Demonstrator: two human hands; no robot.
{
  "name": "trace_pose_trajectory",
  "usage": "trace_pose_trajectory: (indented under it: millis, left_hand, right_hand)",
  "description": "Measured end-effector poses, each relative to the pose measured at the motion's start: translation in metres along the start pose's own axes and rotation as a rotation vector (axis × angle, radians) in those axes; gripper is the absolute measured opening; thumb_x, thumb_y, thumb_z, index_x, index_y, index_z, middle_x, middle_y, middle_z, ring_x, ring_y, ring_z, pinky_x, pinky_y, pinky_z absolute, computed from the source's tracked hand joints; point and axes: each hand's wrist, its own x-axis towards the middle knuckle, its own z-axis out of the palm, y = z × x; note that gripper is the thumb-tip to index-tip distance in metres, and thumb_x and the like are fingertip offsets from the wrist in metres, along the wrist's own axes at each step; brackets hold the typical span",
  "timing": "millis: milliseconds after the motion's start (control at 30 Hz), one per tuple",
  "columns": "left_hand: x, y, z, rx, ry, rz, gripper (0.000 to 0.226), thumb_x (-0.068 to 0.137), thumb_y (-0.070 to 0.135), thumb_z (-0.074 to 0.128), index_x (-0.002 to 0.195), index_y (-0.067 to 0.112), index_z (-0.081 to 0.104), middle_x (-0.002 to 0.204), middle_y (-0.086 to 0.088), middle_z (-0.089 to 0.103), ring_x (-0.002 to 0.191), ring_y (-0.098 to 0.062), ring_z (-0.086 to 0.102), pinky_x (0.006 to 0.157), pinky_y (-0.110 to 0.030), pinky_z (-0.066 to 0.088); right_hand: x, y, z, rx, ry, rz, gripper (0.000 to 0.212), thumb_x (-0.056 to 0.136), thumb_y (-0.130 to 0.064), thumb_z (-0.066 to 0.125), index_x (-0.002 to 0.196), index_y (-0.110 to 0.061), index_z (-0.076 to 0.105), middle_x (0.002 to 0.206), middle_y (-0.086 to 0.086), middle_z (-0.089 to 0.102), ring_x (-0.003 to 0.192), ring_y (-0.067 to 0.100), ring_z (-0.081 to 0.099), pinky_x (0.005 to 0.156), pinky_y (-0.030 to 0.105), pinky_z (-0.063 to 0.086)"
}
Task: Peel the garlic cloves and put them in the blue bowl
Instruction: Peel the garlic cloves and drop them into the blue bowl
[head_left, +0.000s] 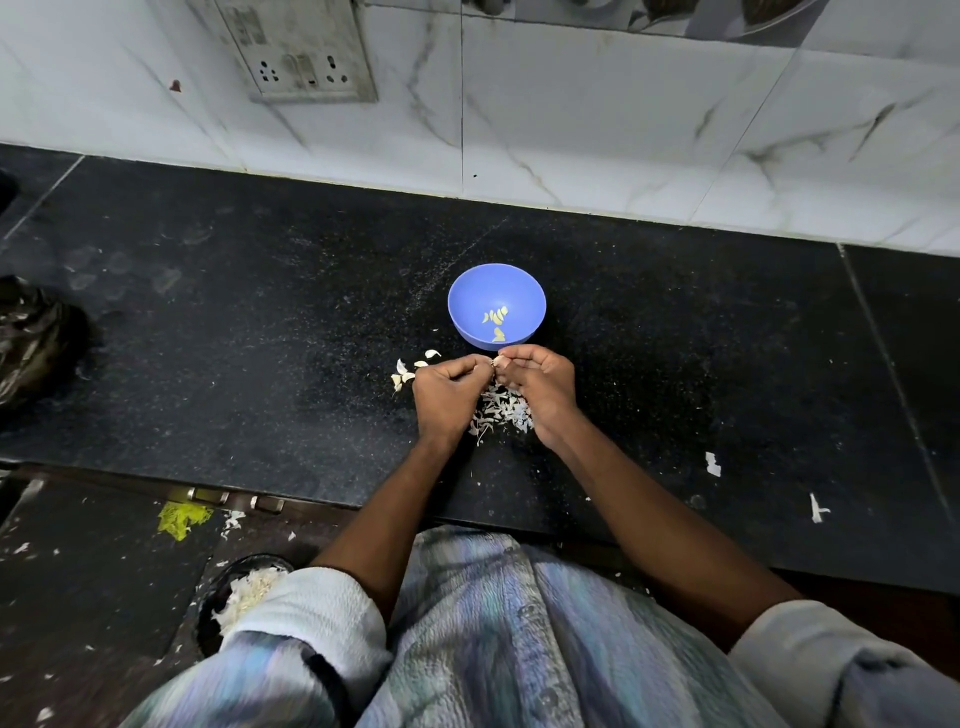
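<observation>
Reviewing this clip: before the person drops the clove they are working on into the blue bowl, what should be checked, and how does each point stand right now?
1. Clove held: ok. The left hand and right hand pinch a garlic clove between their fingertips.
2. Clove fully peeled: cannot tell; the fingers hide most of it.
3. Bowl within reach: ok. The blue bowl stands upright just beyond the hands.
4. Bowl has room: ok. Only a few peeled cloves lie in it.
5. Skins kept out of the bowl: ok. The pile of skins lies on the counter under the hands.
6. More to peel: ok. Unpeeled cloves lie left of the left hand.
</observation>
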Motion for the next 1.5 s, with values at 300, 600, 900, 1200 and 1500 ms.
trace_pose_trajectory:
  millis: [300, 600, 900, 1200, 1500]
  left_hand:
    - [0.001, -0.004, -0.006, 0.079, 0.012, 0.014, 0.011, 0.088, 0.012, 0.080, 0.083, 0.021, 0.085, 0.077, 0.000, 0.080, 0.070, -0.010, 0.069, 0.073, -0.036, 0.060]
    - [0.003, -0.004, -0.006, 0.269, -0.004, 0.144, 0.013, 0.087, 0.016, 0.086, 0.099, 0.013, 0.084, 0.085, 0.008, 0.080, 0.075, -0.009, 0.076, 0.075, -0.031, 0.065]
    - [-0.002, -0.002, -0.007, 0.365, 0.009, 0.203, 0.006, 0.088, 0.015, 0.080, 0.091, 0.015, 0.086, 0.079, 0.012, 0.079, 0.069, -0.001, 0.074, 0.068, -0.029, 0.064]
    - [0.003, -0.010, -0.010, 0.403, 0.028, 0.142, 0.012, 0.092, 0.016, 0.073, 0.088, 0.020, 0.084, 0.072, 0.009, 0.077, 0.067, -0.012, 0.073, 0.065, -0.032, 0.061]
    - [0.003, -0.004, -0.009, 0.368, 0.000, 0.288, 0.008, 0.086, 0.018, 0.088, 0.093, 0.016, 0.085, 0.085, 0.011, 0.079, 0.070, -0.004, 0.073, 0.067, -0.023, 0.061]
  right_hand:
    - [0.001, -0.003, -0.005, 0.192, -0.030, 0.085, 0.022, 0.091, 0.012, 0.064, 0.108, -0.001, 0.073, 0.089, 0.014, 0.073, 0.075, 0.017, 0.068, 0.076, 0.023, 0.059]
    - [-0.002, -0.005, -0.007, -0.056, -0.006, -0.006, 0.020, 0.087, 0.007, 0.071, 0.103, -0.003, 0.077, 0.086, 0.013, 0.078, 0.071, 0.014, 0.069, 0.077, 0.028, 0.054]
    - [-0.008, -0.007, -0.001, -0.201, -0.001, -0.142, 0.018, 0.087, 0.008, 0.074, 0.101, -0.002, 0.078, 0.083, 0.005, 0.078, 0.078, 0.011, 0.074, 0.074, 0.023, 0.058]
    - [-0.008, -0.010, -0.002, -0.023, 0.024, -0.023, 0.028, 0.082, 0.012, 0.072, 0.104, -0.005, 0.077, 0.083, 0.008, 0.076, 0.070, 0.013, 0.067, 0.068, 0.023, 0.054]
    - [-0.010, -0.011, -0.004, -0.007, -0.017, -0.026, 0.024, 0.082, 0.008, 0.078, 0.105, 0.002, 0.074, 0.089, 0.018, 0.078, 0.082, 0.022, 0.076, 0.073, 0.027, 0.061]
